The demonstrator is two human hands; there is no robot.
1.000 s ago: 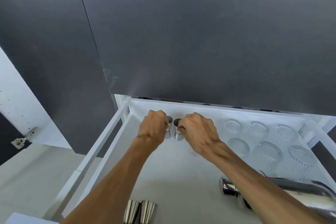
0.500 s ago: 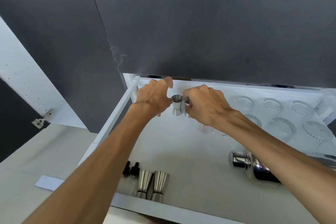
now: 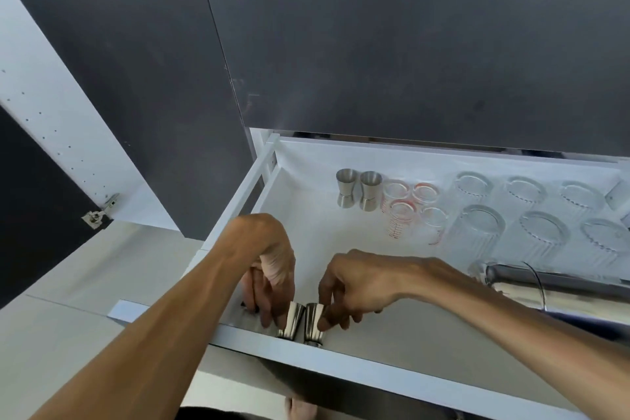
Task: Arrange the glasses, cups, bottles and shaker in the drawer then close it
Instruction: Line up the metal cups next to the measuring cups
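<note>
The white drawer point(image 3: 375, 377) is pulled out under dark cabinet fronts. Two steel jiggers point(image 3: 358, 192) stand side by side at its back. To their right are several small measuring glasses with red marks point(image 3: 410, 206), then several ribbed glasses point(image 3: 511, 211) upside down. A steel shaker point(image 3: 559, 286) lies on its side at the right. At the front edge stand two steel cups: my left hand point(image 3: 272, 269) pinches the left cup point(image 3: 294, 319), my right hand point(image 3: 358, 286) pinches the right cup point(image 3: 314, 320). Small dark bottles are mostly hidden behind my left fingers.
A dark cabinet door point(image 3: 112, 85) hangs open at the left, with a metal hinge point(image 3: 99, 211) on its white inner panel. Pale floor point(image 3: 68, 334) shows below. The drawer's left rail point(image 3: 235, 204) runs along my left arm.
Both hands left the two jiggers standing at the back of the drawer and came forward to the two steel cups at the front edge, closing on them.
</note>
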